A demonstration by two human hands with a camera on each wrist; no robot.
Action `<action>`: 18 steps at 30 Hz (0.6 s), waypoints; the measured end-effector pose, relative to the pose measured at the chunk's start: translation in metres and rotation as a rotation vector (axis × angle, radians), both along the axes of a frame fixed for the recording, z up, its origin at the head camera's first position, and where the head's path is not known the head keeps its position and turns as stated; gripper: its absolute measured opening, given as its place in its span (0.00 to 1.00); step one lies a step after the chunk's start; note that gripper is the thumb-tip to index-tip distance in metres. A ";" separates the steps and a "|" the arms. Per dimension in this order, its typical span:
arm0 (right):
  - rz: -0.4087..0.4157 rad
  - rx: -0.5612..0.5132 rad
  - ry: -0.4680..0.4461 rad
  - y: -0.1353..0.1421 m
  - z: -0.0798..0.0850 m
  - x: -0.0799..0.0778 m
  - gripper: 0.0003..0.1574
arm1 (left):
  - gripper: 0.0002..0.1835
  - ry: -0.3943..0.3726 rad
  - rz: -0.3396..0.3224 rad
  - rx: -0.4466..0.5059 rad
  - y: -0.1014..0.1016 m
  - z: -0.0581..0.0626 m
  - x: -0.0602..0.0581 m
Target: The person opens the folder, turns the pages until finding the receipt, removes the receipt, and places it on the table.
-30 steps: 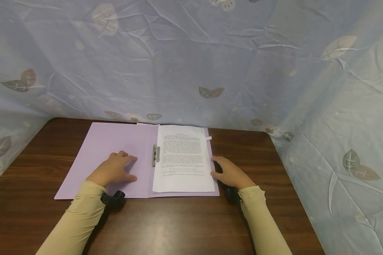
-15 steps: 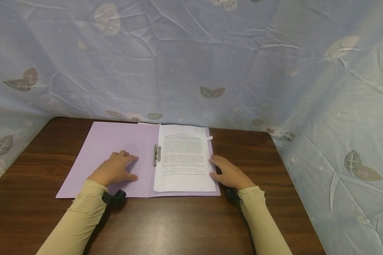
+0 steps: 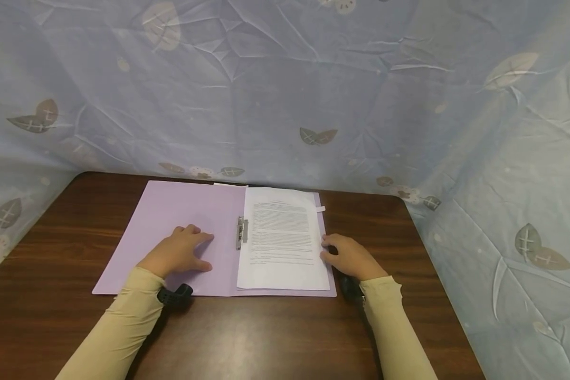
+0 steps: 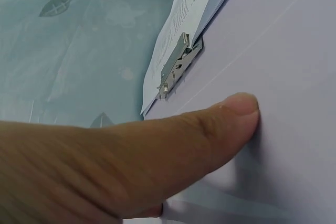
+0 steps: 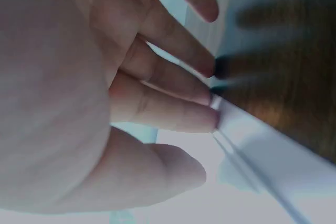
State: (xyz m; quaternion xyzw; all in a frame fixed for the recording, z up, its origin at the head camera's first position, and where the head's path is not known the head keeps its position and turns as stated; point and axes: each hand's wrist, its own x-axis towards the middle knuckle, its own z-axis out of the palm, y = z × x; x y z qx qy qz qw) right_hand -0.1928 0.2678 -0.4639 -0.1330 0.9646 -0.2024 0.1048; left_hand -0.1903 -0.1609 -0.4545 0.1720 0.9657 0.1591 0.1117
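A lilac folder [image 3: 195, 206] lies opened out on the table. White printed sheets [image 3: 285, 274] rest on its right half, beside a metal lever clip [image 3: 239, 232] near the spine. My left hand [image 3: 178, 252] rests on the bare left cover with fingers and thumb spread. In the left wrist view its thumb [image 4: 194, 135] touches the cover, below the raised clip. My right hand [image 3: 353, 258] is at the folder's right edge, fingers extended and touching the edge area. In the right wrist view its fingertips [image 5: 207, 121] meet the folder's border; the thumb is over the paper.
The dark wood table [image 3: 256, 338] extends in front of the folder and to both sides. A patterned cloth [image 3: 275, 95] hangs behind it and at the sides. A small white tab [image 3: 320, 209] sticks out at the folder's right edge.
The folder with its sheets has slid slightly to the right across the table, and both hands have moved right with it.
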 end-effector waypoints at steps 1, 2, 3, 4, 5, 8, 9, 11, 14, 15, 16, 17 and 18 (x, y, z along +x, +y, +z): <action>-0.016 0.003 -0.002 0.001 0.001 0.000 0.28 | 0.42 0.007 -0.008 0.000 0.001 0.000 0.000; -0.031 0.009 -0.004 0.003 0.001 -0.001 0.26 | 0.42 0.014 -0.015 0.001 0.003 -0.001 0.001; -0.041 0.014 -0.004 0.004 0.002 -0.001 0.25 | 0.42 0.018 -0.020 0.001 0.004 -0.001 0.001; -0.053 0.018 -0.006 0.006 0.002 -0.001 0.24 | 0.42 0.024 -0.026 0.001 0.006 -0.001 0.002; -0.060 0.024 -0.007 0.008 0.003 -0.002 0.23 | 0.42 0.029 -0.032 0.001 0.007 -0.001 0.002; -0.079 0.033 -0.015 0.013 0.004 -0.003 0.22 | 0.41 0.032 -0.047 0.008 0.012 -0.001 0.004; -0.082 0.032 -0.017 0.015 0.005 -0.003 0.21 | 0.41 0.031 -0.051 0.012 0.014 0.000 0.005; -0.090 0.027 -0.027 0.018 0.006 -0.003 0.22 | 0.40 0.030 -0.063 0.013 0.015 0.000 0.006; -0.107 0.019 -0.042 0.023 0.008 -0.003 0.24 | 0.37 0.033 -0.072 0.020 0.016 0.000 0.006; -0.114 0.017 -0.044 0.025 0.008 -0.003 0.24 | 0.37 0.040 -0.072 0.024 0.015 0.000 0.006; -0.120 0.014 -0.048 0.026 0.009 -0.003 0.25 | 0.36 0.048 -0.069 0.028 0.015 0.000 0.006; -0.126 0.009 -0.052 0.028 0.009 -0.003 0.25 | 0.37 0.054 -0.061 0.034 0.014 0.001 0.006; -0.129 0.007 -0.055 0.029 0.010 -0.003 0.25 | 0.37 0.067 -0.051 0.036 0.013 0.001 0.006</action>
